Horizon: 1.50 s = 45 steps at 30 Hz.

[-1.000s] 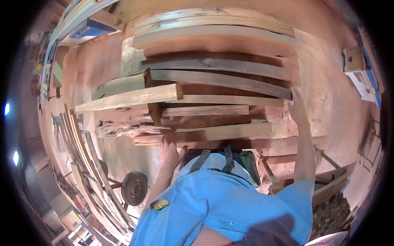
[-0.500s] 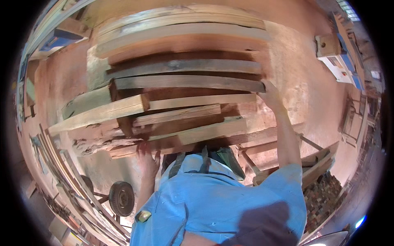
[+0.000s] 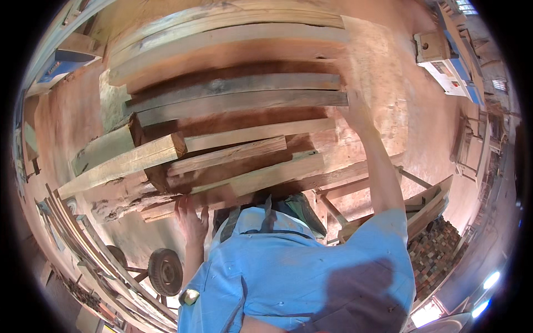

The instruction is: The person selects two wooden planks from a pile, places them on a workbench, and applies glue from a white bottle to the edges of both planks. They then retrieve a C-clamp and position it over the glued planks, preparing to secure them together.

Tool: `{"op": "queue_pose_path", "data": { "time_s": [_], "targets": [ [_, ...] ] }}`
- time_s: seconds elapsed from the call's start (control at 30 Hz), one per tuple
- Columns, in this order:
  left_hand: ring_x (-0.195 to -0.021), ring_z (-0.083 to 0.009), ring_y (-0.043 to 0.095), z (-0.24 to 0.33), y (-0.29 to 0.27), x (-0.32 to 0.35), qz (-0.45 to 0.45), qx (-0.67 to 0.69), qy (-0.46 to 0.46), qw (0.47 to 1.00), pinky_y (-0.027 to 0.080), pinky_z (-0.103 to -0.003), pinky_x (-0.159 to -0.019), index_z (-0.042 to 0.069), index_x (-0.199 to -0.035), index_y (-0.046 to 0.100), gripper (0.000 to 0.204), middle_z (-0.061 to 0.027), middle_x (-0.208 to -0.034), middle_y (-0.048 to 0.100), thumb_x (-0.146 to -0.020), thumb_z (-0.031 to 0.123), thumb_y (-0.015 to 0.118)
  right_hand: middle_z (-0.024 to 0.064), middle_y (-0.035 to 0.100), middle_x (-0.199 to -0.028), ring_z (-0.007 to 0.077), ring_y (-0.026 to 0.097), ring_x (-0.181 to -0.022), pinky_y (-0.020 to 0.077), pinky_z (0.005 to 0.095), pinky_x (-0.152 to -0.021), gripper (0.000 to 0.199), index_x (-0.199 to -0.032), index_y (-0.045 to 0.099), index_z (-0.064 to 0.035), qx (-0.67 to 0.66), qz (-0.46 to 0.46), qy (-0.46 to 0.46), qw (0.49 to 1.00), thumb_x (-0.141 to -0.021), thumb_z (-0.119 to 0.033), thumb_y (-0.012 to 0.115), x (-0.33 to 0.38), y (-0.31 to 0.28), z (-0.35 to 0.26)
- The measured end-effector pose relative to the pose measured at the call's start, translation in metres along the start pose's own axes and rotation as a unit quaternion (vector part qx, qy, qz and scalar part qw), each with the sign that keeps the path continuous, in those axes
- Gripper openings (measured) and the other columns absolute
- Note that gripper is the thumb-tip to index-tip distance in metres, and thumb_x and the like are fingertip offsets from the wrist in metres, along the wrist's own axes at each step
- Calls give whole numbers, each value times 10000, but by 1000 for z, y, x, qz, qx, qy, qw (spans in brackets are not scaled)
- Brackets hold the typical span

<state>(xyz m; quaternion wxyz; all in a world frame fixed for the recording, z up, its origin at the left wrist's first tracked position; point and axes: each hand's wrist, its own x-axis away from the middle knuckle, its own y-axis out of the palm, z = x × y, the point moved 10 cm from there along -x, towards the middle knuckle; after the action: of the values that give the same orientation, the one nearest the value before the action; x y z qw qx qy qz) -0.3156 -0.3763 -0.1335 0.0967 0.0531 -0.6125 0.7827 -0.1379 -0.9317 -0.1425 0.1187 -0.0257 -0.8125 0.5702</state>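
— What is showing nearest to us?

— A person in a blue short-sleeved work shirt (image 3: 300, 277) is filling the near edge of the view, and both of that person's arms are reaching away into a stack of long rough-sawn timber planks (image 3: 233, 133). A small black rubber wheel on a metal frame (image 3: 165, 271) is sitting on the floor at the near left.

— Where is the left hand?

— The left hand (image 3: 191, 219) is pressing up against the underside of the nearest pale reddish plank (image 3: 239, 186), close to that plank's left end. Its fingers are lying together and flat on the wood, not curling round it.

— And the right?

— The right hand (image 3: 355, 114) is reaching farther, touching the right-hand ends of the grey weathered planks (image 3: 239, 94) higher in the pile. It is blurring, so I cannot tell whether its fingers are spread or pinching.

— How are the planks running?

— Their long axis is running left to right, tilting slightly down toward the left. The nearest plank is lying directly above the left hand, which is the closer of the two; the right is working well beyond it. A pale blue and white machine (image 3: 449, 66) is standing at the far right.
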Motion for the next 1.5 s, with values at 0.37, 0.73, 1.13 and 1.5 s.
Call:
{"op": "queue_pose_path", "data": {
  "time_s": [0.37,0.73,1.13,1.5],
  "targets": [
    [-1269,-403,409,3,1,-3,19,-1,24,1000,371,-509,-1068,61,-1322,490,576,-184,-1327,474,-836,275,713,253,344,-1494,437,309,-1388,248,520,-1165,788,-1377,473,-28,39,34,-278,959,-742,-362,799,2,48,-219],
    [-1266,-442,391,3,5,-1,16,-25,28,999,376,-535,-1045,10,-1328,486,600,-214,-1365,445,-860,327,689,225,363,-1489,415,298,-1394,180,526,-1179,842,-1465,407,-91,98,-49,-254,961,-792,-467,746,-28,110,-295],
    [-1257,-416,415,4,3,-2,22,-13,38,999,352,-523,-1068,38,-1329,500,611,-213,-1321,490,-808,261,732,164,513,-1249,335,454,-1204,327,471,-1029,765,-1324,510,-96,61,-44,-290,954,-711,-442,810,-33,88,-295],
    [-1246,-416,424,-2,2,1,31,16,15,999,365,-529,-1049,47,-1324,472,626,-190,-1329,466,-792,236,742,171,479,-1389,351,432,-1287,302,482,-1119,882,-1421,467,-108,81,-20,-289,954,-675,-421,818,-50,86,-258]
  ]
}}
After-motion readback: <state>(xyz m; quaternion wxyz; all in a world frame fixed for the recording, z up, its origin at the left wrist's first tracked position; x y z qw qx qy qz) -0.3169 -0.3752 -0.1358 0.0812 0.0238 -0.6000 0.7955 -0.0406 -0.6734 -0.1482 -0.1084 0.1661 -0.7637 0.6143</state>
